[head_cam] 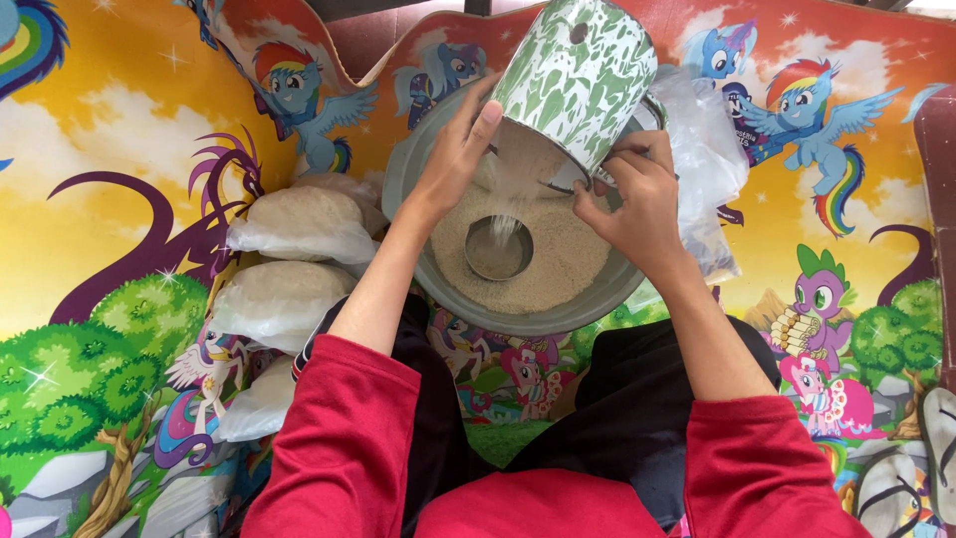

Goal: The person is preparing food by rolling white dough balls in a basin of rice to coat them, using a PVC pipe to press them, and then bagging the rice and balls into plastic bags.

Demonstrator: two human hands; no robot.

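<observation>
Green-speckled mug tilted over rice basin; left hand fingers steadying rim, right hand fingers gripping handle.

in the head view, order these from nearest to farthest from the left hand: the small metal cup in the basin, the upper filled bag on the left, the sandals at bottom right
1. small metal cup, just below and right of the left hand, sunk in the grain.
2. upper filled bag, off to the left on the mat.
3. sandals, far bottom right corner.

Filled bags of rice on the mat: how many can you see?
3, stacked at the person's left: top bag, middle bag, bottom bag, partly behind the red sleeve. More may be hidden.
</observation>
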